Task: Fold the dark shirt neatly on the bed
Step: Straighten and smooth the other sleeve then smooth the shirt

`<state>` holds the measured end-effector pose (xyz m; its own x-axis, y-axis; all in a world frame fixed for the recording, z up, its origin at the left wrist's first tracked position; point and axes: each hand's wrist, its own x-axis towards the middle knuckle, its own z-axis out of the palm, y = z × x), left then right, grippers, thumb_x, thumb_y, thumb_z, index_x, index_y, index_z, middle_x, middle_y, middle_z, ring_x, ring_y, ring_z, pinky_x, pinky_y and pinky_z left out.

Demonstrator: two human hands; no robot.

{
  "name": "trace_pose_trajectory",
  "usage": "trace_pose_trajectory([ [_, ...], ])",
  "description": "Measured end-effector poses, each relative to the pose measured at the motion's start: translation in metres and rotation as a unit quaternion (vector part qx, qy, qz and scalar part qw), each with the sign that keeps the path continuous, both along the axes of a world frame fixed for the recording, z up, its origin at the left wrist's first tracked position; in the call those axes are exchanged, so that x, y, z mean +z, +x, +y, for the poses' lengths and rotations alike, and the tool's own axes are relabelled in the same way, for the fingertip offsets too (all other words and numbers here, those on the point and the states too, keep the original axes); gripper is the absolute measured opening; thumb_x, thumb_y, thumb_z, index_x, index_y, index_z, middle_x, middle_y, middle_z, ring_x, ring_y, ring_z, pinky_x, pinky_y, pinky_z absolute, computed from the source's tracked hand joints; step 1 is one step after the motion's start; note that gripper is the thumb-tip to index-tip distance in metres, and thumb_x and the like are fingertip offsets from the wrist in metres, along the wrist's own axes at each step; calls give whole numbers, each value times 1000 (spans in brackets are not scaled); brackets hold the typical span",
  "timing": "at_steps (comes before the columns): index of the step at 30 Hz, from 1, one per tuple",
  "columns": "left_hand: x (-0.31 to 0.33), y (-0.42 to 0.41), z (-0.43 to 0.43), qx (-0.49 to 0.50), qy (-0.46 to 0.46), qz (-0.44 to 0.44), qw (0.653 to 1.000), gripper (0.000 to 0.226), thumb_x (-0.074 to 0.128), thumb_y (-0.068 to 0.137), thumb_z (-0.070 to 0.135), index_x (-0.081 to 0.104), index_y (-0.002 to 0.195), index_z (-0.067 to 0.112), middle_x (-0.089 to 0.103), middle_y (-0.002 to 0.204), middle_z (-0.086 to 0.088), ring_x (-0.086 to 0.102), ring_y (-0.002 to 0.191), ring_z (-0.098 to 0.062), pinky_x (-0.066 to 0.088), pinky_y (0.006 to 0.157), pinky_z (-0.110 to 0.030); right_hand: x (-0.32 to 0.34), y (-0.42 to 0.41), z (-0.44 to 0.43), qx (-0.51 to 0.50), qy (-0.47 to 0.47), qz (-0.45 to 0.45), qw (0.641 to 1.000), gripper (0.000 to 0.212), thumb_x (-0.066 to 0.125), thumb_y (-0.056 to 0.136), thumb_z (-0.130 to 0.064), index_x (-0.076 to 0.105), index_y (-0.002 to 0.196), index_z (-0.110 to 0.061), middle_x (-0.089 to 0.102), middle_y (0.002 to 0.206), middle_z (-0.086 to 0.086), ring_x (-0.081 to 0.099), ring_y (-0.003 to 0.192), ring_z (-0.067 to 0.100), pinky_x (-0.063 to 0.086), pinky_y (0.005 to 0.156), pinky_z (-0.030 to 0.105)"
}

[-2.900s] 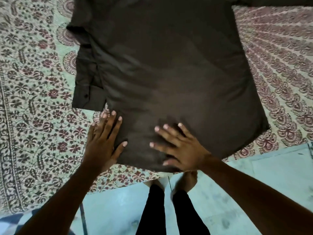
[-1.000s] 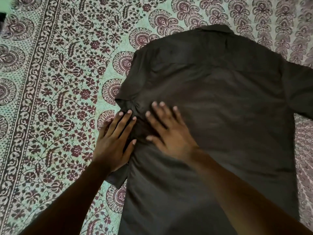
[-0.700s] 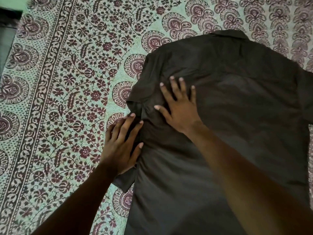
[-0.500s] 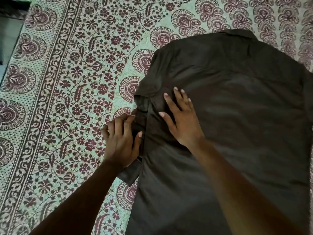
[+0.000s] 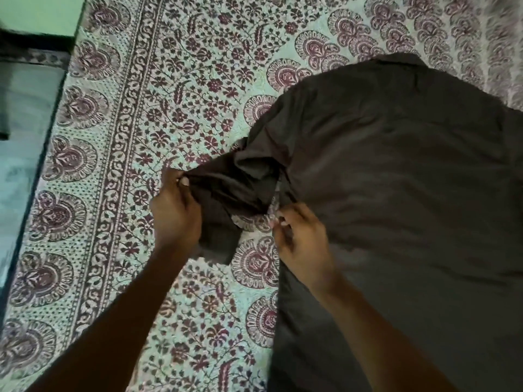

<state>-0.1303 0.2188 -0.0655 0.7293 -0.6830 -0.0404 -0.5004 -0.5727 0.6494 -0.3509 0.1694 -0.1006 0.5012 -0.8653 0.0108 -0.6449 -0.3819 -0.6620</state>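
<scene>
The dark shirt (image 5: 396,193) lies back-up on the bed, its collar at the far right top and its body filling the right half of the view. Its left sleeve (image 5: 226,193) is pulled out sideways from under the body and is bunched. My left hand (image 5: 175,213) grips the end of that sleeve, lifted a little off the sheet. My right hand (image 5: 300,239) pinches the shirt's side edge near the armpit, fingers curled on the cloth.
The bed is covered by a pale green sheet (image 5: 141,137) printed with maroon flowers and a patterned border. The bed's left edge (image 5: 51,137) drops to a grey floor (image 5: 19,137). A green wall shows at the top left.
Both hands were lying flat on the shirt near the folded-in sleeve. Now the left hand has drawn the sleeve out to the left and the right hand has taken hold of the side edge.
</scene>
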Motion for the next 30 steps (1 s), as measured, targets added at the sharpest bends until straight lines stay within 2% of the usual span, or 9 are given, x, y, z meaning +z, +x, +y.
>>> trace_pose_trajectory([
  [3,20,56,2,-35,29,-17,999,20,54,105,11,69,111,0,68,85,-21,57,66,-30,26,59,-25,13,48,15,-33,95,13,995,26,61,91,-35,71,101,-12,72,91,8,70,77,22,53,71,33],
  [6,32,109,3,-67,59,4,996,22,63,102,20,77,103,4,74,87,-20,68,80,-36,40,71,-31,17,105,22,-189,235,-47,952,43,66,85,-57,66,84,-14,65,70,2,61,69,15,51,73,35],
  [8,34,143,4,-72,73,34,994,22,66,100,25,78,94,7,69,79,-10,64,80,-25,38,70,-28,24,146,20,-306,384,-170,854,49,75,82,-63,64,81,-15,69,80,10,71,80,26,59,86,47],
  [10,34,169,4,-84,76,34,993,22,68,99,26,74,82,14,61,73,-2,58,77,-19,30,64,-24,33,182,15,-357,533,-264,721,33,76,92,-42,65,100,-11,72,102,22,75,92,33,59,94,53],
  [12,37,193,5,-92,84,33,992,24,67,99,28,68,77,20,62,74,-3,57,77,-19,29,61,-26,41,216,16,-367,585,-289,663,40,74,95,-30,61,119,-2,70,114,31,74,97,40,61,75,39],
  [14,38,214,6,-77,92,37,992,22,67,99,30,72,81,18,71,83,-8,61,82,-20,36,68,-25,41,243,19,-384,571,-311,655,49,78,92,-25,58,124,8,67,118,37,73,83,37,46,51,26],
  [18,37,256,8,-66,102,15,992,21,67,98,35,79,94,18,77,100,-12,70,102,-31,42,82,-27,36,282,26,-400,567,-302,654,17,77,92,-17,64,93,-7,66,66,7,54,51,12,35,51,29],
  [23,23,302,21,-106,205,-44,972,37,63,92,58,77,112,30,74,110,-14,68,107,-42,56,91,-46,36,301,38,-413,558,-272,666,14,52,99,-4,64,91,-3,69,80,14,66,70,20,50,65,31],
  [30,-5,330,47,-173,281,-134,934,50,42,101,63,68,114,23,72,105,-18,69,99,-43,53,81,-45,27,305,43,-431,547,-298,652,8,56,99,1,62,95,5,68,83,19,69,77,32,61,62,32],
])
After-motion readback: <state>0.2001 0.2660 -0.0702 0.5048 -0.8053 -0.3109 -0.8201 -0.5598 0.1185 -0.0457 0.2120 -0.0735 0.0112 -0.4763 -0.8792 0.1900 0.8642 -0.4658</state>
